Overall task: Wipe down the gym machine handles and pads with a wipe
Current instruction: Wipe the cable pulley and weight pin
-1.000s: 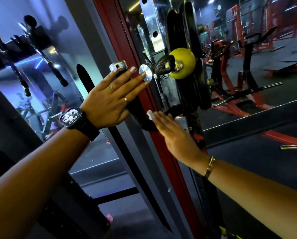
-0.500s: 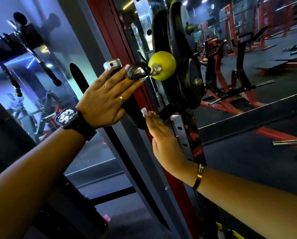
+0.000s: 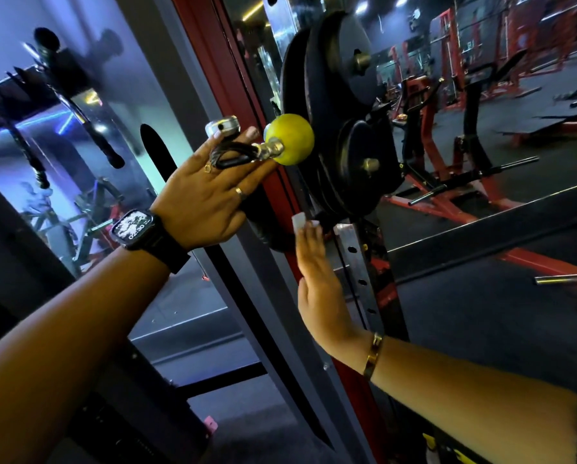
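The left hand (image 3: 206,192) lies at mid-frame with its fingers straight and spread, flat over a black handle (image 3: 267,229) that slants from upper left to lower right in front of the red post (image 3: 233,78). The handle's chrome cap (image 3: 222,125) shows just above the fingertips. A black cable loop (image 3: 230,155) crosses in front of the fingers, joined by a metal fitting to a yellow ball (image 3: 290,139) just right of them. Whether the loop touches the fingers cannot be told. There are rings on two fingers and a black watch (image 3: 136,229) on the wrist.

The right hand (image 3: 317,289) is below and to the right. It is held flat with straight fingers pointing up the frame, and nothing is gripped in a fist. At its fingertips sits a small white piece, probably the wipe (image 3: 298,222), at the lower end of the handle; the grip on it is hidden. A gold bracelet (image 3: 373,356) circles the wrist.

Right of the hand rises a steel upright (image 3: 354,259) with punched holes. Above it hang stacked black plates (image 3: 340,112). The left of the frame is a mirror (image 3: 79,128) showing blurred bars and blue light. Red machines (image 3: 447,78) stand on the dark floor in the upper right.
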Tool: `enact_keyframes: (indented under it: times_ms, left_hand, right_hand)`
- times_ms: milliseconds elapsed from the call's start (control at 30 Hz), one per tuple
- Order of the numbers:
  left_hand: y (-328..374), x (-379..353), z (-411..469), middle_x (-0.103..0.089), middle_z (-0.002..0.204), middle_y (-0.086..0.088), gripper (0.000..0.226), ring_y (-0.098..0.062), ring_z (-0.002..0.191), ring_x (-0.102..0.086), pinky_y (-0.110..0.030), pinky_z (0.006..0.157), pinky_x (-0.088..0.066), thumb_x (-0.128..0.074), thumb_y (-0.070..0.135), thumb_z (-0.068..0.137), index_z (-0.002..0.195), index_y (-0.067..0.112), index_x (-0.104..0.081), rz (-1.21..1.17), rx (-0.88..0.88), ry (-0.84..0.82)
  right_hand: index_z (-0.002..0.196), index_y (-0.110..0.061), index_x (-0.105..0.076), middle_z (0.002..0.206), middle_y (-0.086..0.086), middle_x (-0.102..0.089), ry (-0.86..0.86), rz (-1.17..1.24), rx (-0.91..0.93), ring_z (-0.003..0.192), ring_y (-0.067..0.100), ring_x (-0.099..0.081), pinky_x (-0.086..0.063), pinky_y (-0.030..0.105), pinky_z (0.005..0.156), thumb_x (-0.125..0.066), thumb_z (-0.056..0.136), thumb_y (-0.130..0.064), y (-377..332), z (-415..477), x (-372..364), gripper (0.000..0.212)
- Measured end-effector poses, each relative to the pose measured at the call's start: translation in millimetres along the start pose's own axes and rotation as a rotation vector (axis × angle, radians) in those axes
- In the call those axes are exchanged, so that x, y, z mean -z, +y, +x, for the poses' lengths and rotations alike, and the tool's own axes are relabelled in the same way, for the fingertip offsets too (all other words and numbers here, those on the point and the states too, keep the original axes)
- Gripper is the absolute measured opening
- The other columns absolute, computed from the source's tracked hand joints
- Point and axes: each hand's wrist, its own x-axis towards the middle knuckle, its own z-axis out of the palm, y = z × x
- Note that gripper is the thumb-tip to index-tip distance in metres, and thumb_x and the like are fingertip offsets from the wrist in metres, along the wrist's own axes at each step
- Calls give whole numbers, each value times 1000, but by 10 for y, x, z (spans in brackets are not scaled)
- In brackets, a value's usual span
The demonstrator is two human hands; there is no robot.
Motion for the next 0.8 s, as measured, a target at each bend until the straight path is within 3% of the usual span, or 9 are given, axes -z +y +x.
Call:
enact_keyframes:
  times_ms: [100, 200, 300, 367, 500, 733, 800]
  left_hand:
    - [3, 9, 7, -35, 140, -17, 63, -37, 129, -32, -40, 118, -14, -36, 21, 87, 147, 1, -27, -9, -7, 12]
    - [-4, 32, 12, -39, 138, -19, 61, -38, 126, -34, -32, 120, 1, -37, 20, 88, 145, -1, -32, 8, 1, 5]
    - [2, 28, 2, -31, 138, -16, 59, -36, 127, -31, -36, 120, -2, -37, 21, 86, 142, 1, -34, 23, 3, -31]
    - [4, 5, -7, -29, 140, -16, 61, -37, 137, -24, -43, 120, -6, -37, 22, 87, 144, 2, -32, 33, 3, -56]
    - [0, -28, -24, -42, 140, -21, 64, -37, 131, -31, -45, 121, -1, -36, 22, 89, 148, 2, -25, 38, 21, -69]
    - [28, -37, -5, -41, 139, -21, 60, -37, 129, -36, -46, 121, -5, -39, 19, 87, 143, -1, -38, 30, 13, 12]
    - [28, -23, -3, -44, 138, -22, 58, -37, 127, -36, -46, 120, -6, -39, 19, 87, 142, -1, -38, 30, 21, 13]
  right_hand:
    - [147, 3, -19, 157, 14, -14, -37, -4, 126, 147, 28, -12, -19, 41, 119, -39, 90, 18, 22, 81, 15, 62]
    - [147, 1, -17, 157, 15, -12, -127, -94, 224, 146, 30, -14, -19, 43, 119, -38, 86, 22, 282, 44, 144, 68]
    - [148, -2, -22, 157, 15, -17, -101, -145, 97, 146, 28, -16, -20, 39, 119, -33, 90, 15, 545, 163, 277, 62]
    - [147, -4, -27, 154, 13, -25, -34, -166, 36, 145, 28, -19, -27, 45, 116, -32, 93, 3, 574, 312, 300, 54]
    - [146, -4, -30, 154, 13, -27, 26, -147, -109, 145, 24, -18, -24, 39, 118, -35, 89, 8, 284, 307, 187, 58]
    - [147, -1, -19, 153, 7, -22, 37, 64, -28, 144, 19, -18, -13, 29, 119, -26, 93, -8, -383, 303, -16, 55]
    - [147, 0, -18, 154, 10, -22, 0, 56, 42, 144, 19, -17, -15, 30, 119, -29, 93, -3, -364, 332, -4, 55]
